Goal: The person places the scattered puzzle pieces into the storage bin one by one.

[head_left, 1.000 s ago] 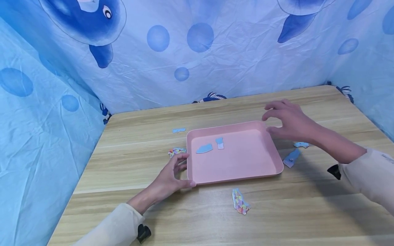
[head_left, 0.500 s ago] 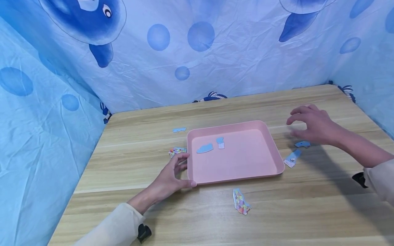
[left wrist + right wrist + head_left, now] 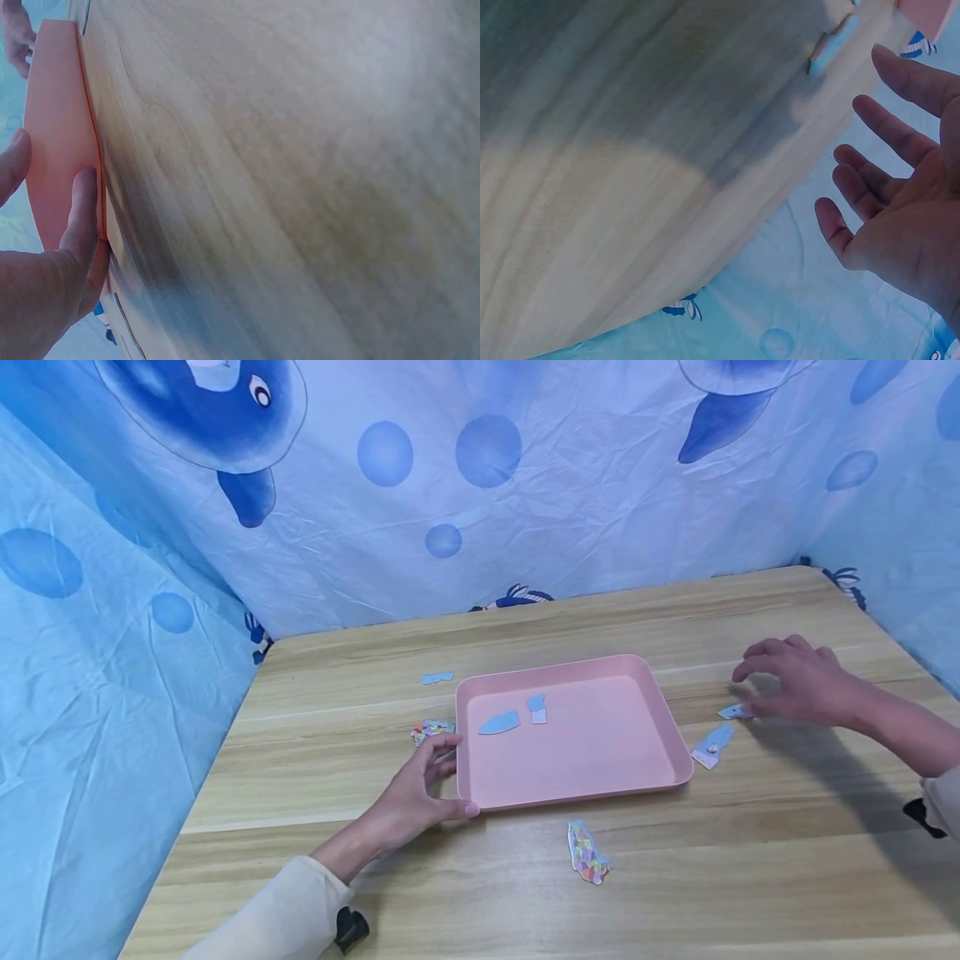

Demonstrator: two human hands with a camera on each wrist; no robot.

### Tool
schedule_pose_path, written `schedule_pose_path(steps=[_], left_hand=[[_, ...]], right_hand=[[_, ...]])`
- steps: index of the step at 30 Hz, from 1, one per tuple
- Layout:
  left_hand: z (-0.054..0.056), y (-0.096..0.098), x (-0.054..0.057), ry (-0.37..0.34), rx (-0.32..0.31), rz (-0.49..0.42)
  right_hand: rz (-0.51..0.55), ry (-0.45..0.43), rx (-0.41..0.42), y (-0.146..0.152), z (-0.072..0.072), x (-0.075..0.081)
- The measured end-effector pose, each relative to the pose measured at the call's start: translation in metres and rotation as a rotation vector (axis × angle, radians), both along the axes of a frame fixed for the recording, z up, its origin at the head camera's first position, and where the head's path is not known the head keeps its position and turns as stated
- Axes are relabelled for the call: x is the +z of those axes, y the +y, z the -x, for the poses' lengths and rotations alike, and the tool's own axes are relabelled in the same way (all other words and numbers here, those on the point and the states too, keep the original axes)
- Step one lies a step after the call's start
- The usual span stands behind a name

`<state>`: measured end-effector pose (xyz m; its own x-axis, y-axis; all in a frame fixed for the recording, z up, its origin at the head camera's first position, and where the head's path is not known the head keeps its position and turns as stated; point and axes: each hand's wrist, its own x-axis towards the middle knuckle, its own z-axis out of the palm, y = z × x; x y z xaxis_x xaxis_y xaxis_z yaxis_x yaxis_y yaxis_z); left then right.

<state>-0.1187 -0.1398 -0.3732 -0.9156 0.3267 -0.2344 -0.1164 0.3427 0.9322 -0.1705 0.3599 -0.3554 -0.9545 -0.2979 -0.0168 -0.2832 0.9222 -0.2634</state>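
A shallow pink tray point(image 3: 577, 743) lies on the table with two light-blue puzzle pieces inside, a pointed one point(image 3: 499, 722) and a narrow one point(image 3: 537, 709). My left hand point(image 3: 408, 793) holds the tray's near-left corner, thumb at the front and fingers along the left wall. To the right of the tray, my right hand point(image 3: 798, 685) hovers with loosely bent fingers over a small blue puzzle piece point(image 3: 733, 712), partly covering it; nothing is visible in its grasp. The right wrist view shows that hand point(image 3: 907, 180) with fingers spread, apart from a blue piece point(image 3: 832, 45).
Beside the tray's right wall lies a blue-and-white piece point(image 3: 712, 746). A colourful piece point(image 3: 588, 852) is in front, another point(image 3: 432, 730) by the left hand, and a thin blue one point(image 3: 437, 677) behind. A blue sea-print cloth point(image 3: 562, 510) hangs around the wooden table point(image 3: 337, 693).
My right hand has moved from the tray's far-right corner rightward, then down toward the small blue piece. The left hand and tray have stayed in place.
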Motion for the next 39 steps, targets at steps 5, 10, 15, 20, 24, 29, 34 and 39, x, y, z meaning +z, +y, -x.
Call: schedule_pose_path(steps=[5,10,15,20,24,29,34,39], left_hand=[[0.0,0.0,0.001,-0.001,0.002,0.003],[0.0,0.0,0.002,-0.005,0.005,0.004],[0.0,0.001,0.002,-0.007,0.005,-0.002],[0.0,0.0,0.002,-0.005,0.001,-0.009],[0.0,0.0,0.002,-0.004,-0.007,-0.014],[0.0,0.0,0.002,-0.001,-0.01,-0.015],[0.001,0.0,0.002,0.001,-0.012,-0.012],[0.0,-0.001,0.001,-0.002,-0.011,-0.011]], right_hand=[[0.005,0.024,0.022,-0.001,-0.003,-0.005],[-0.03,0.046,0.034,0.0,-0.006,-0.014],[-0.029,0.096,0.044,0.002,-0.007,-0.021],[0.002,0.157,0.067,0.002,-0.006,-0.024],[0.02,0.179,0.08,0.001,-0.006,-0.026],[0.009,0.175,0.101,0.0,-0.006,-0.026],[-0.023,0.178,0.137,0.0,-0.007,-0.025],[-0.054,0.205,0.193,0.0,-0.006,-0.024]])
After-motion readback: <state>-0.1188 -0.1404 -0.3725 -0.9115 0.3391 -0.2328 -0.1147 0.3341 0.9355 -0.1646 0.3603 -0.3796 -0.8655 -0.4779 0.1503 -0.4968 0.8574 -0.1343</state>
